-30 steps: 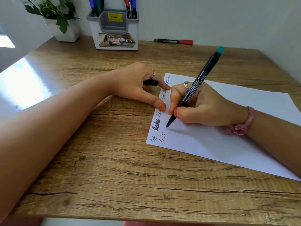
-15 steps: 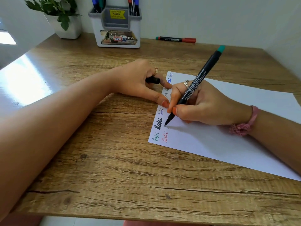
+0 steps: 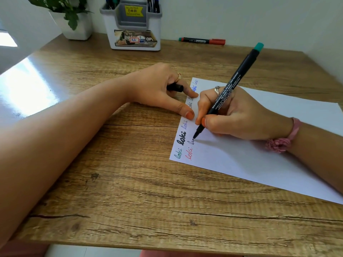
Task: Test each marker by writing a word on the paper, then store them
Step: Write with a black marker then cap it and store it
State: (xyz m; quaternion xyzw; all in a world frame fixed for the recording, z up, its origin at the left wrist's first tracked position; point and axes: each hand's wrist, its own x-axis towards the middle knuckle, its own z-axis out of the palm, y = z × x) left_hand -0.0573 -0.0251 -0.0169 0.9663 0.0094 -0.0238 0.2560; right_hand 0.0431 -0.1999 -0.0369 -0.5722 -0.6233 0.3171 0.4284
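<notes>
The teal-ended marker [image 3: 234,85] is at centre frame, its tip down on the sheet of paper [image 3: 259,145] beside the bold black "loki" [image 3: 181,139], a new word barely begun. The right hand [image 3: 239,115] has its fingers clenched round the barrel in a writing grip. The left hand [image 3: 159,89] pins the paper's edge with fingertips, probably to steady it, and tucks the black cap [image 3: 175,87] inside curled fingers. A red-capped marker [image 3: 202,41] lies on the table [image 3: 130,182] at upper centre, just right of the grey pen holder [image 3: 132,28].
</notes>
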